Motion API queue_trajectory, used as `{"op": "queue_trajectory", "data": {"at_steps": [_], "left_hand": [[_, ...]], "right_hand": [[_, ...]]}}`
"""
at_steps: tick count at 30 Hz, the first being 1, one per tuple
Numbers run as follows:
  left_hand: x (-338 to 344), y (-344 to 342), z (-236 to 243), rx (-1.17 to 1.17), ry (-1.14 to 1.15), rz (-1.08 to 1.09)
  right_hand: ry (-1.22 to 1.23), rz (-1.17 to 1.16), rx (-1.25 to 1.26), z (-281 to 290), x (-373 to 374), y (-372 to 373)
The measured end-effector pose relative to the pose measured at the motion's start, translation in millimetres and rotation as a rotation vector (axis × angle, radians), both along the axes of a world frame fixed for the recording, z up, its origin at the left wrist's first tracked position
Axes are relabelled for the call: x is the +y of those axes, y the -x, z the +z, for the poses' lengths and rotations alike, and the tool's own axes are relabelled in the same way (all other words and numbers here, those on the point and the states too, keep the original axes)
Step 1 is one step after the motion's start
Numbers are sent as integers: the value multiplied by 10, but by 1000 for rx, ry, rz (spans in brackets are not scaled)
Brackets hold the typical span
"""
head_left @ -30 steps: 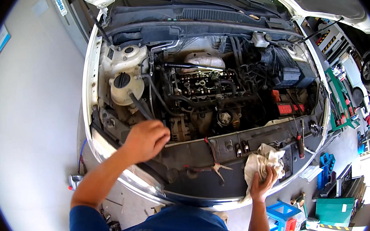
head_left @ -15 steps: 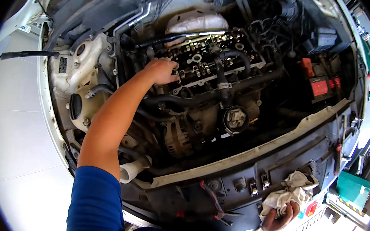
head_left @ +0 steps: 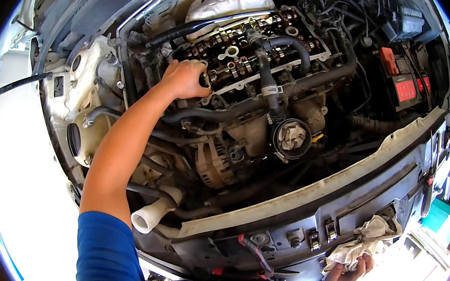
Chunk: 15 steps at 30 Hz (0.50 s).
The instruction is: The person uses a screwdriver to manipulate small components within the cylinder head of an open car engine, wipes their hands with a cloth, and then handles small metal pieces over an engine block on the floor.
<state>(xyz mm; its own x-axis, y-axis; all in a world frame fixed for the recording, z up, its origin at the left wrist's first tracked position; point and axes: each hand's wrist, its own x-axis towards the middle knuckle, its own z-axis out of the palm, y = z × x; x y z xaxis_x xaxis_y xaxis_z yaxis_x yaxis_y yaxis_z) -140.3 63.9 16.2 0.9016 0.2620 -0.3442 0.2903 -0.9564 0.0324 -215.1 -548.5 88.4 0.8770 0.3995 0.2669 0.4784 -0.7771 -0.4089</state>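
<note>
My left hand reaches to the left end of the uncovered cylinder head, where camshafts and metal caps lie exposed. Its thumb and fingers curl around a dark part at that end, which the hand mostly hides. Down at the lower right, my right hand grips a crumpled, stained whitish rag lying on the dark front panel. Left of the rag, two small shiny metal caps sit on the same panel.
Red-handled pliers lie on the front panel. A round opening stuffed with crumpled paper faces up below the head. A white filler neck rises near my left forearm. The red-topped battery stands at the right.
The view has shifted, with the engine a little larger and higher. My left hand remains at the head's left end, its thumb and fingers now curled around a part. My right hand keeps the rag.
</note>
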Motion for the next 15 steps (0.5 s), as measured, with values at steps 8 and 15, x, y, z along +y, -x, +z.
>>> {"op": "queue_trajectory", "data": {"at_steps": [8, 15], "left_hand": [[-76, 54, -102, -35, -36, 34], [-58, 61, -141, -19, -56, 33]], "right_hand": [[-9, -5, 18, 5, 26, 13], [36, 8, -1, 29, 15, 26]]}}
